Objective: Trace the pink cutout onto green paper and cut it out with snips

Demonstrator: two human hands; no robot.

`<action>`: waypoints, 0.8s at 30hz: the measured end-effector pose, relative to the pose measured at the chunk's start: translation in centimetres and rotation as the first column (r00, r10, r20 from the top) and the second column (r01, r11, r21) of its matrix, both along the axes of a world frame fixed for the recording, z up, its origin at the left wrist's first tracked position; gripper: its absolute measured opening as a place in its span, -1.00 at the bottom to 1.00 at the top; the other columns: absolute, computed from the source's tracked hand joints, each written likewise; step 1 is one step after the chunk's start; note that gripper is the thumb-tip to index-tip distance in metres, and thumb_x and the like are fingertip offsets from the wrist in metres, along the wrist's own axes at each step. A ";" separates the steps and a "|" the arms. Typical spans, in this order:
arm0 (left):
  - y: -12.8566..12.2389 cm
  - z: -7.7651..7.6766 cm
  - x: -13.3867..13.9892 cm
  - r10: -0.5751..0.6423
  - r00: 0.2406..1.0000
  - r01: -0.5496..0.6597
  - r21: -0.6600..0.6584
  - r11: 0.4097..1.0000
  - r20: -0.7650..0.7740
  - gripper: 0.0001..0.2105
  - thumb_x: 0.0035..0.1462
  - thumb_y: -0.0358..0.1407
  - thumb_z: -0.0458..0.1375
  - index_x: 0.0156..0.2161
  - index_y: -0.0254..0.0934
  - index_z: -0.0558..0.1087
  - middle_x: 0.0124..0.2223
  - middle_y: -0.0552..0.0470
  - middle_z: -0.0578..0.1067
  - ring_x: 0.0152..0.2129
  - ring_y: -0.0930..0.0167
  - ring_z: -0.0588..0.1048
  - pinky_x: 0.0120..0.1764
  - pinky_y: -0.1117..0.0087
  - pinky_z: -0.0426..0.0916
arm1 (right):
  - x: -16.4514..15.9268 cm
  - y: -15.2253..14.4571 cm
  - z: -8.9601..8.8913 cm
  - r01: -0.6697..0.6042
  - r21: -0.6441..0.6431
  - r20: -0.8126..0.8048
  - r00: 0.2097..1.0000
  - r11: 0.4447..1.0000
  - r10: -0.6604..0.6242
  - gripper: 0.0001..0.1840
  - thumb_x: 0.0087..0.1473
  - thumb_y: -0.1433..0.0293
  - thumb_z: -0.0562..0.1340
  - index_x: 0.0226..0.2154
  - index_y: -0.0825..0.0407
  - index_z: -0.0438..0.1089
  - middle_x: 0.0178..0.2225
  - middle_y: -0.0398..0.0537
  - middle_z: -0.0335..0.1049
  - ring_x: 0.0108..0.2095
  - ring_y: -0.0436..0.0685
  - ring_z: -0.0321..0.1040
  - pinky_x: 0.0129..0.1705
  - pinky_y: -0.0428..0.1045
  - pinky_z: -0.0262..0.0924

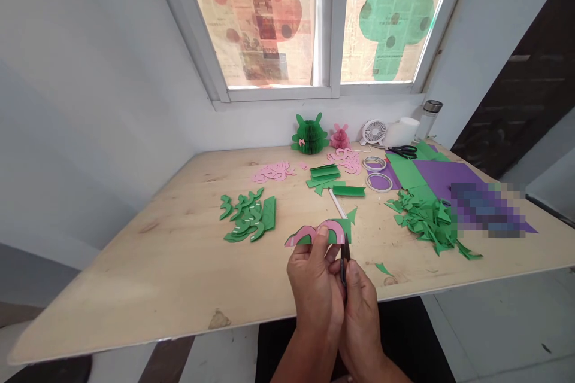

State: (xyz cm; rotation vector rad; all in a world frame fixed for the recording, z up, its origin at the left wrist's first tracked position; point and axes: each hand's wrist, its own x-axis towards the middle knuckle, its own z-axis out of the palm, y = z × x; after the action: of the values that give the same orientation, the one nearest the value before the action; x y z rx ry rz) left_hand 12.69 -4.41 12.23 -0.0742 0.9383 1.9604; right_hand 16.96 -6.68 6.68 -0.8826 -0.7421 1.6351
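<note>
So the left fingers point(320, 246) are pinching a pink curvy piece point(333, 225) against a green paper strip point(347, 226), thumb on top, which I'd guess stops the two layers slipping. Both are held up over the counter point(157, 275), just past the fingertips, with the green poking out at the right end, so that edge looks free for the blades. The right fingers point(354, 282) are wrapped around dark scissors point(343, 269), pointing away from the body, right at that end; can't tell how wide the blades sit, tbh.

Ahead and left of the fingers there's a pile of green curved pieces point(245, 228) touching a green rectangle point(269, 212), while jagged green scraps point(424, 221) sit off to the right. Probably that split stops neat shapes mixing with offcuts. Folded green strips point(325, 173) lie straight ahead, handy I reckon, and the tape rolls point(378, 190) are further out and rightward, likely just parked out of the way.
</note>
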 end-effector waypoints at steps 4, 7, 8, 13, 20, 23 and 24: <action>0.0 0.1 0.1 -0.001 1.000 0.001 0.006 1.000 -0.004 -0.65 -0.23 -0.19 0.40 -0.45 -0.31 0.33 -0.55 0.15 0.39 -0.70 0.58 0.34 -0.71 0.62 0.08 | 0.0 0.0 0.0 0.001 -0.003 0.006 1.000 1.000 -0.001 -0.59 0.02 0.03 0.22 -0.55 0.03 0.29 -0.54 -0.17 0.26 -0.48 0.04 0.19 -0.43 -0.09 0.20; 0.0 0.2 0.1 0.000 1.000 0.000 0.009 1.000 0.002 -0.65 -0.24 -0.20 0.40 -0.46 -0.30 0.33 -0.56 0.17 0.38 -0.73 0.59 0.31 -0.71 0.61 0.07 | 0.0 -0.1 0.2 0.005 -0.007 0.014 1.000 1.000 -0.005 -0.58 0.01 0.02 0.23 -0.55 0.03 0.29 -0.53 -0.16 0.28 -0.47 0.05 0.21 -0.41 -0.08 0.20; 0.0 0.3 0.1 0.001 1.000 -0.001 0.008 1.000 0.005 -0.65 -0.24 -0.20 0.40 -0.46 -0.30 0.33 -0.56 0.17 0.37 -0.73 0.60 0.30 -0.72 0.61 0.06 | 0.0 0.0 0.3 0.005 -0.007 0.011 1.000 1.000 -0.005 -0.58 0.01 0.02 0.23 -0.55 0.03 0.29 -0.52 -0.16 0.28 -0.47 0.05 0.21 -0.41 -0.09 0.20; 0.0 0.4 0.1 0.004 1.000 -0.005 0.020 1.000 0.011 -0.66 -0.22 -0.21 0.40 -0.47 -0.30 0.31 -0.57 0.18 0.36 -0.73 0.60 0.29 -0.71 0.61 0.07 | 0.0 0.0 0.6 0.012 0.011 0.013 1.000 1.000 -0.012 -0.57 0.01 0.02 0.22 -0.56 0.03 0.29 -0.53 -0.16 0.28 -0.46 0.05 0.21 -0.43 -0.10 0.19; 0.0 0.6 0.1 -0.010 1.000 0.010 0.030 1.000 0.012 -0.67 -0.23 -0.23 0.40 -0.47 -0.30 0.33 -0.58 0.19 0.35 -0.74 0.61 0.28 -0.71 0.60 0.05 | 0.0 0.1 1.0 0.013 0.022 0.044 0.999 1.000 -0.014 -0.54 -0.03 -0.01 0.23 -0.59 0.02 0.26 -0.59 -0.19 0.21 -0.55 0.02 0.13 -0.51 -0.09 0.13; 0.0 0.5 0.1 -0.007 1.000 0.007 0.032 0.999 0.007 -0.67 -0.23 -0.23 0.40 -0.46 -0.30 0.33 -0.56 0.18 0.37 -0.73 0.60 0.30 -0.72 0.60 0.05 | 0.0 0.2 1.0 0.012 0.026 0.042 0.999 1.000 -0.013 -0.55 -0.02 -0.01 0.23 -0.60 0.02 0.25 -0.64 -0.24 0.12 -0.60 0.00 0.04 -0.54 -0.10 0.07; 0.0 0.5 0.1 -0.007 1.000 0.006 0.034 0.999 0.003 -0.67 -0.23 -0.24 0.40 -0.46 -0.30 0.32 -0.55 0.17 0.38 -0.72 0.60 0.32 -0.71 0.60 0.05 | -0.1 0.2 0.9 0.010 0.030 0.040 0.999 1.000 -0.011 -0.55 -0.02 0.00 0.22 -0.60 0.02 0.25 -0.65 -0.25 0.08 -0.61 -0.01 0.00 -0.55 -0.11 0.04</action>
State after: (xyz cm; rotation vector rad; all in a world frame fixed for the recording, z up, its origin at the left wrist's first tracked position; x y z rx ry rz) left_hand 12.78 -4.39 12.73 -0.0542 0.9020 1.9693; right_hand 16.90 -6.45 7.62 -0.8992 -0.7866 1.5975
